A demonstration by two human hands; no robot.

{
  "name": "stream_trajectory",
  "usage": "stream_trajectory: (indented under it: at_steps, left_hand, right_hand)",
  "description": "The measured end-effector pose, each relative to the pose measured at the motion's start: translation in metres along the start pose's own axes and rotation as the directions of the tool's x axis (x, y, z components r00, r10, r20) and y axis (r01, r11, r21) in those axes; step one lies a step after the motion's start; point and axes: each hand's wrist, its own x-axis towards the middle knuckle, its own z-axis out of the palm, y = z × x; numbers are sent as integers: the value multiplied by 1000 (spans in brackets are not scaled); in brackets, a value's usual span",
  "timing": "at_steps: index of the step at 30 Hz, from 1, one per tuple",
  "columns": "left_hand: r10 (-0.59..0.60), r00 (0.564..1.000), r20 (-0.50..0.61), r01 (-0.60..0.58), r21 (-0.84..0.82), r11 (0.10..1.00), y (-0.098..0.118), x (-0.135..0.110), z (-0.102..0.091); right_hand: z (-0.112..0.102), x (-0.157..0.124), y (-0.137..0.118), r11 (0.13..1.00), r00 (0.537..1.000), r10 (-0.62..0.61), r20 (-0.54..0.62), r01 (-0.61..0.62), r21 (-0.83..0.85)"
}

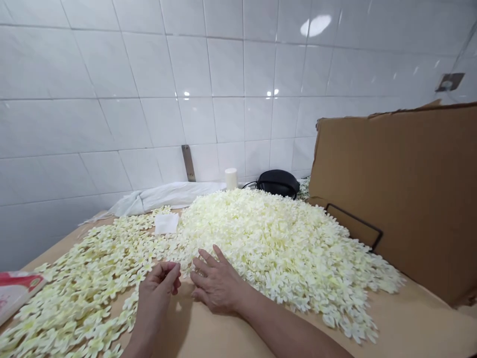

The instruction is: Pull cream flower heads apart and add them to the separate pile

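Observation:
A big heap of pale yellow-white artificial flower heads fills the middle and right of the brown-covered table. To the left, more flowers lie in a thinner, spread layer. My left hand is closed in a pinch between the two groups, thumb against forefinger; whatever it may hold is too small or hidden to tell. Beside it, my right hand is palm down with fingers apart, at the front left edge of the heap. Its fingertips touch or nearly touch the flowers there.
A tall cardboard box stands at the right, a dark metal bar before it. Behind the heap are a white cylinder and a black rounded object. A white paper piece and a red-and-white packet lie left.

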Motion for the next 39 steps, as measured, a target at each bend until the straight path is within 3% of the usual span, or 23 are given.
stream_trajectory:
  at_steps: [6,12,18,25,27,32,35,39]
  left_hand:
    - [31,989,146,-44,88,995,17,-11,-1]
    - [76,992,100,-101,279,955,35,-31,-38]
    - [61,992,109,-101,409,907,14,-74,-72]
    - [90,995,32,-95,411,907,-6,-106,-82]
    - [93,992,84,-121,454,883,-4,-107,-85]
    - [262,964,51,-235,627,742,-2,-93,-100]
    - [364,928,76,-294,750,592,-4,-79,-107]
    - [407,898,169,-358,818,451,-3,-56,-104]
  right_hand:
    - [0,-1,2,1000,1000,24,1,-24,4]
    - [3,-1,2,1000,1000,17,-15,-17,11]
    - [4,-3,-1,999,999,19,-50,-21,-40]
    - [7,-5,-2,997,997,15,-81,-21,-76]
    - [10,-7,-3,999,995,-13,-98,8,-52]
    - [21,-6,1,997,964,-66,-258,55,-51]
    - [21,-4,-3,993,955,-115,-272,108,-41]
    - [11,-1,-15,990,949,-143,-282,135,-46]
